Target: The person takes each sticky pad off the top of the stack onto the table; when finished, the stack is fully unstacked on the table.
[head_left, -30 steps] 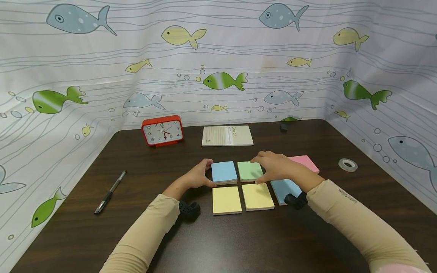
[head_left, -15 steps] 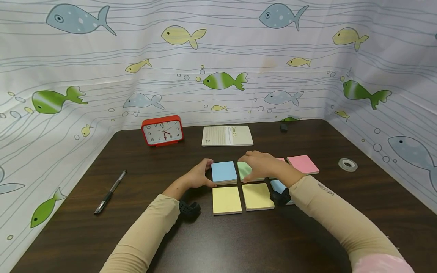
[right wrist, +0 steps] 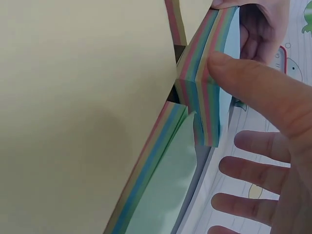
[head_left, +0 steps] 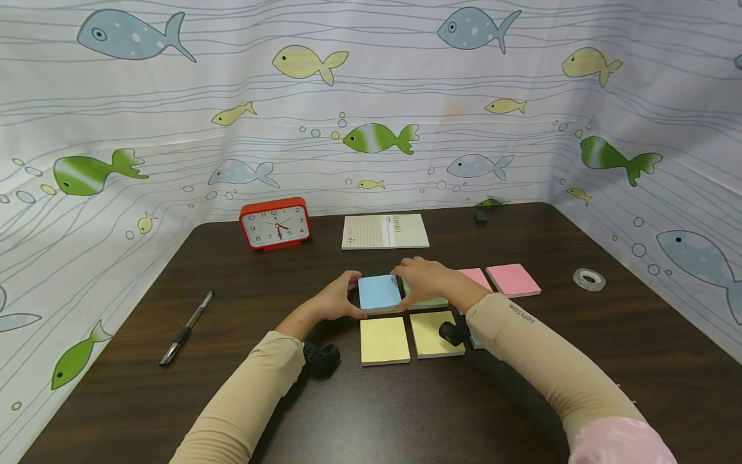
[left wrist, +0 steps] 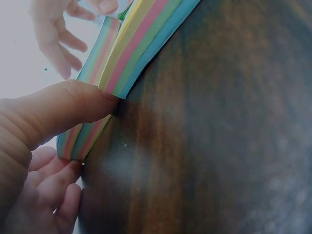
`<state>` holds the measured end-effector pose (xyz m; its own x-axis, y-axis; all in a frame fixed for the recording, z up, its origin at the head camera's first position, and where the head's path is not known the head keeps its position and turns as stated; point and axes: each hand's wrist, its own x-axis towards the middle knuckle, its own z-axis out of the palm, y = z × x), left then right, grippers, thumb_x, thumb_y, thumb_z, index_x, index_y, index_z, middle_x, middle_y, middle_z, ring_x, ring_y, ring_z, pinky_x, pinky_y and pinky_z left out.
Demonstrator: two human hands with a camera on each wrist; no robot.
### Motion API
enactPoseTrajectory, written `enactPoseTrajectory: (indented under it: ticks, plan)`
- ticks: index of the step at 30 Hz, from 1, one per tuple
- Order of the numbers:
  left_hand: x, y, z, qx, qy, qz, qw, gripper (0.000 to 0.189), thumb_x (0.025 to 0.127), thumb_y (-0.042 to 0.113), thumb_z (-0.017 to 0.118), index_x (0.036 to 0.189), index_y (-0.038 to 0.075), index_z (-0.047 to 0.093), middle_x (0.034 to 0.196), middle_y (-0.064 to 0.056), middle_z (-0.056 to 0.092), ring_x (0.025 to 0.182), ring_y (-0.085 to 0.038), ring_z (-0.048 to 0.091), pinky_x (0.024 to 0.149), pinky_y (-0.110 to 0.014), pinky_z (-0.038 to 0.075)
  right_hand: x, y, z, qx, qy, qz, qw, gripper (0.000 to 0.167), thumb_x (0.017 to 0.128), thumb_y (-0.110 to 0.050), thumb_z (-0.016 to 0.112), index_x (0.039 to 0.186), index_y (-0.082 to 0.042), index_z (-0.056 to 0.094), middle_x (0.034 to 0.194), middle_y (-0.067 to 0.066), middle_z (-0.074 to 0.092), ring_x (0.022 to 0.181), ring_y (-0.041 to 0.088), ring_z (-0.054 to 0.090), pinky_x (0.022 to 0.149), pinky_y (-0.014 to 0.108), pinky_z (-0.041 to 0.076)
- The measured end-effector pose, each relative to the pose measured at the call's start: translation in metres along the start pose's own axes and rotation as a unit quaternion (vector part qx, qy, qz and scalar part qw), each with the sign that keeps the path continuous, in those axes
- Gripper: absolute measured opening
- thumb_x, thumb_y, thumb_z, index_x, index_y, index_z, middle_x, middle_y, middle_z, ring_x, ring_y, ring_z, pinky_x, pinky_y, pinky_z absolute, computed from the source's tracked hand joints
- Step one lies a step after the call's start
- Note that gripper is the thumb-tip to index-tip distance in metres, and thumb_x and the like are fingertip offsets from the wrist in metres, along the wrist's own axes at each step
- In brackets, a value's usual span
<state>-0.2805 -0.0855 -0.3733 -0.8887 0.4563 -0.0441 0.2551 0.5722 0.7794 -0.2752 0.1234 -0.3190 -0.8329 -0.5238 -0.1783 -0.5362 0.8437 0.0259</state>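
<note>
A blue-topped stack of two sticky note pads (head_left: 379,292) lies on the dark table, layered in stripes along its sides. My left hand (head_left: 336,298) grips it at the left, thumb on the near edge and fingers at the far edge. From the right, my right hand (head_left: 429,283) reaches over the green sticky note pad (head_left: 431,302). In the right wrist view its thumb (right wrist: 253,80) lies against the stack's near side, while the other fingers are spread and straight. Just in front sit two yellow pads, the left one (head_left: 385,341) and the right one (head_left: 430,325).
To the right are a pink pad (head_left: 513,280), a second pink pad (head_left: 478,277) and a partly hidden blue pad (head_left: 475,339). A notebook (head_left: 385,231), red clock (head_left: 275,223) and small black block (head_left: 480,218) stand behind. A pen (head_left: 187,328) lies left, a tape roll (head_left: 589,280) right.
My right hand has moved left from over the green pad to the right side of the blue stack, uncovering the pink pads. The left hand stays in place on the stack.
</note>
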Motion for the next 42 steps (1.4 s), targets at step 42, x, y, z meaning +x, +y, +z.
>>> enactPoseTrajectory:
  ticks: [42]
  plan:
    - [0.002,-0.003,0.000,-0.009,-0.006,0.012,0.9999,0.083,0.063,0.006,0.077,0.129,-0.003,0.026,0.131,-0.017,0.033,0.121,-0.028,0.033,0.096,-0.038,0.028,0.022,-0.010,-0.006,-0.060,-0.024,0.010,0.9978,0.090,0.059,-0.062,0.066,0.127,-0.010,0.040,0.115,0.003,0.045,0.100,0.019,0.046,0.074,0.035,0.042]
